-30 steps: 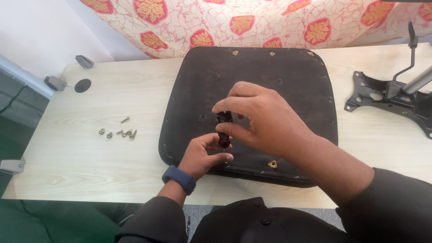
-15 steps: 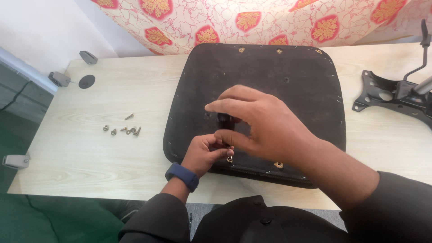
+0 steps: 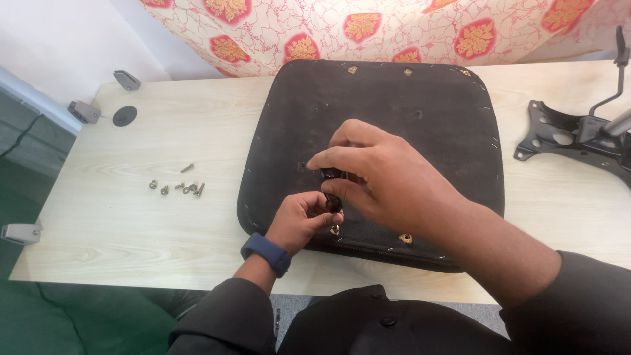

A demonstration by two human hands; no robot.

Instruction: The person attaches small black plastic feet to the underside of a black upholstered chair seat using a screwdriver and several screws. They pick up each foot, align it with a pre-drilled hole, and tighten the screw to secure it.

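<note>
I'm looking down at a black seat pad (image 3: 394, 118) lying upside down on the pale wooden surface (image 3: 131, 217). My right hand (image 3: 384, 181) pinches a small dark part (image 3: 332, 176) between thumb and fingers, just above the pad's near edge. My left hand (image 3: 302, 220), blue watch (image 3: 265, 254) on its wrist, closes its fingertips on a small dark round piece (image 3: 334, 204) right beneath, the two hands touching. A scatter of screws (image 3: 179, 187) lies well to the left. A black metal chair bracket (image 3: 578, 141) sits at the far right.
</note>
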